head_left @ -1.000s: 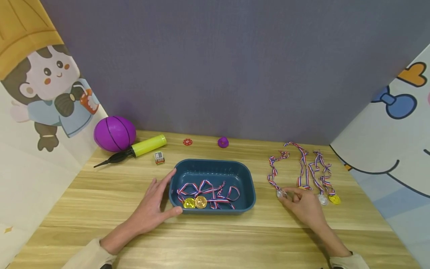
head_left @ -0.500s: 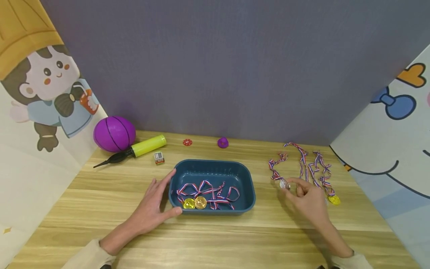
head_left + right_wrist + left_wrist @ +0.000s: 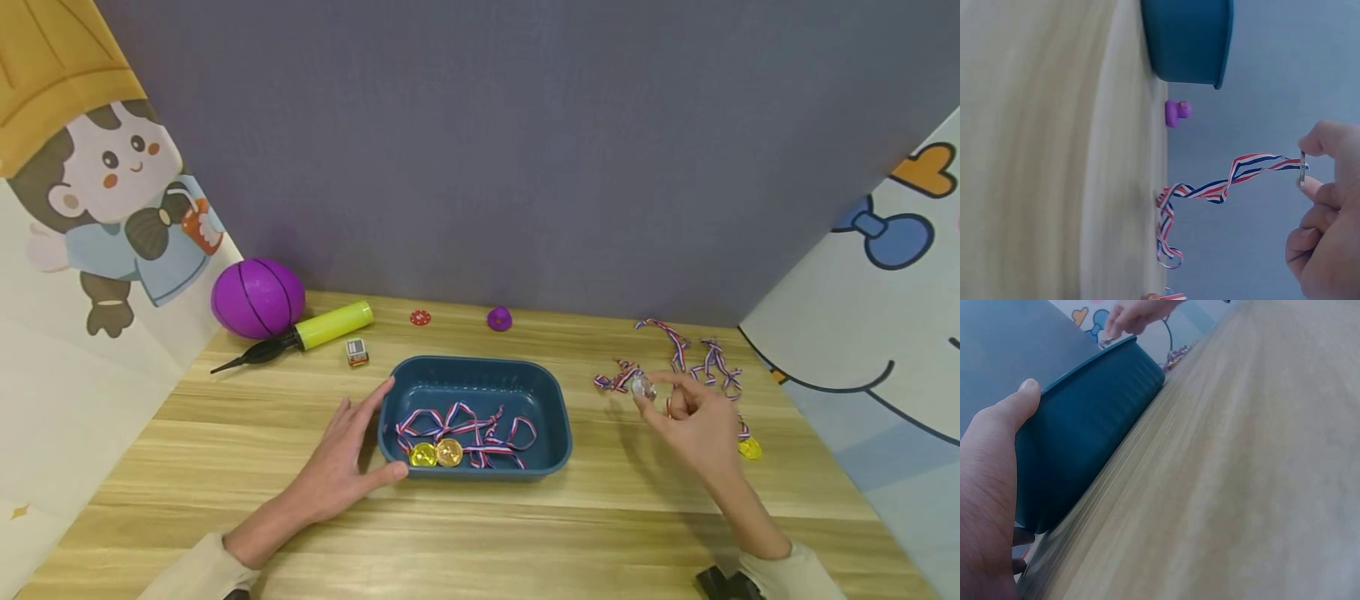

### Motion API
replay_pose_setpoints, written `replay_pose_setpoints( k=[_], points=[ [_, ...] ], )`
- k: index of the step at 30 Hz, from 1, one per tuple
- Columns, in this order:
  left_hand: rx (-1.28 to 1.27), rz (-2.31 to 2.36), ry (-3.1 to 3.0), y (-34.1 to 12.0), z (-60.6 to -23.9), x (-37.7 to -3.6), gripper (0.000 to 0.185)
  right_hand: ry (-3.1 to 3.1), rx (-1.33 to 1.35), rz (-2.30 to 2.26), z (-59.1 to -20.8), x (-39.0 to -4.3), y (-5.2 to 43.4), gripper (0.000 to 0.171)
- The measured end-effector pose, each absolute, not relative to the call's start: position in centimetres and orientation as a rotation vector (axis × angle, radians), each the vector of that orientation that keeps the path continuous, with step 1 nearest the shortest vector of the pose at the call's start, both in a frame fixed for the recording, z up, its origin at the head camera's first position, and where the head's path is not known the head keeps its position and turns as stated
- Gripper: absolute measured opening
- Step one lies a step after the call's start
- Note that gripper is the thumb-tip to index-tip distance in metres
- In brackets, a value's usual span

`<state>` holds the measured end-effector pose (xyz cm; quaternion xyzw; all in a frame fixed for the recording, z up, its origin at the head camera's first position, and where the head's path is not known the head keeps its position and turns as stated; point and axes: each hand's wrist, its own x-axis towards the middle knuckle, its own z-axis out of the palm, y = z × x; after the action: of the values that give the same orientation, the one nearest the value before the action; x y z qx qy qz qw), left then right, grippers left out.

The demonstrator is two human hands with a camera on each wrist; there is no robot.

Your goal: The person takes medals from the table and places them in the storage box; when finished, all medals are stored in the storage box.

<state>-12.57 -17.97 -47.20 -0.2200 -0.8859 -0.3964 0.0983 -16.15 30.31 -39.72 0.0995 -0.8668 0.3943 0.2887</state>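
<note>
Head view shows our right hand (image 3: 693,421) has just lifted the clear silver medal (image 3: 642,387) on its striped ribbon (image 3: 1222,187) off the wooden counter (image 3: 480,533), pinched and heading trayward, while our left hand (image 3: 341,467) steadies the dark-teal plastic tray (image 3: 558,417).

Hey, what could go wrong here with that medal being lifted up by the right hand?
The right hand only pinches the silver medal at its edge, so it might slip. Its striped ribbon trails down to the table beside the other medals' ribbons, so it may snag and drag them along. The left hand rests against the blue tray; a tug could nudge it.
</note>
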Motion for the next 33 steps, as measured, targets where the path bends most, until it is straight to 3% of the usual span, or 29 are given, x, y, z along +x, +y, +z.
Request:
replay_pose_setpoints(
  k=[33],
  points=[
    [-0.640, -1.186, -2.634, -18.0, -47.0, -12.6, 0.110, -2.033, 0.278, 1.272, -33.3, -17.6, 29.1, 0.029]
  ],
)
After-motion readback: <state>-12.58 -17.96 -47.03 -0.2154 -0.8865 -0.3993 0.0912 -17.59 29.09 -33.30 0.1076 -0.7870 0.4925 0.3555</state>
